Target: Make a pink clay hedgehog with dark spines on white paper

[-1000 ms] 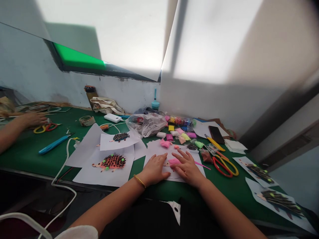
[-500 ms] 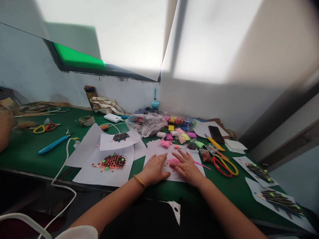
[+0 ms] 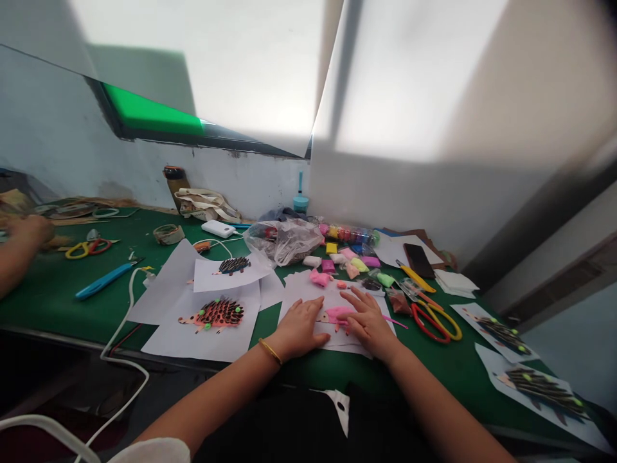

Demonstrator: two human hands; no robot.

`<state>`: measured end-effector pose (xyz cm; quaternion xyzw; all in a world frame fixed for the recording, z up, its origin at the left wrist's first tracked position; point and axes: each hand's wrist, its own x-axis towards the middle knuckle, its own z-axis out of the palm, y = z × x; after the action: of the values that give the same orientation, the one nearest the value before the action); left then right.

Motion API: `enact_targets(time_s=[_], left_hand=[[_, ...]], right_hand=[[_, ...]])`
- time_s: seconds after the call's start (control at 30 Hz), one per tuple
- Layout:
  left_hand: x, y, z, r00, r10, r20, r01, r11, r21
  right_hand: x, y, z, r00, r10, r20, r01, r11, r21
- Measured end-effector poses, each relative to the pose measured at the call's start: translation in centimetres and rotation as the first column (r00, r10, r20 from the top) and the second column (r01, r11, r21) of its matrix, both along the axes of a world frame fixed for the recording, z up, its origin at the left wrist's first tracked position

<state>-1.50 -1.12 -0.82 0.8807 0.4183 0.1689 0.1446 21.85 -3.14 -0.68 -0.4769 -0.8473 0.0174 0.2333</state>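
Note:
Before me lies a white sheet of paper (image 3: pixel 301 289) with a hedgehog figure partly covered in pink clay (image 3: pixel 337 314). My left hand (image 3: pixel 301 326) rests on the paper to the left of the figure, fingers stretched out. Over the right part of the figure is my right hand (image 3: pixel 371 325), fingers spread and touching the clay or the paper; which one I cannot tell. A thin pink strand (image 3: pixel 396 322) sticks out to the right beyond that hand. Just past the figure sit a pink clay lump (image 3: pixel 320 278) and a small orange-pink piece (image 3: pixel 342 285).
Finished-looking hedgehog sheets lie left (image 3: pixel 164 341) and right (image 3: pixel 535 386). Red and yellow scissors (image 3: pixel 436 321), a yellow cutter (image 3: pixel 415 276) and a phone (image 3: pixel 418 261) are at right. Several clay packets (image 3: pixel 359 264) lie behind. Another person's hand (image 3: pixel 33 231) is far left.
My right hand has shifted slightly right, uncovering more of the pink clay and the figure's legs. My left hand stays put. The other person's hand at far left has moved.

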Motion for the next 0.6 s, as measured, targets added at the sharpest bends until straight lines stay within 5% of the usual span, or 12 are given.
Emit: enact_targets(time_s=[0.6], left_hand=[[-0.1,0.1,-0.1,1.000,-0.004,-0.012,0.004,1.000,0.006]], right_hand=[[1.1,-0.1,0.1,1.000,0.005,-0.001,-0.005,1.000,0.025]])
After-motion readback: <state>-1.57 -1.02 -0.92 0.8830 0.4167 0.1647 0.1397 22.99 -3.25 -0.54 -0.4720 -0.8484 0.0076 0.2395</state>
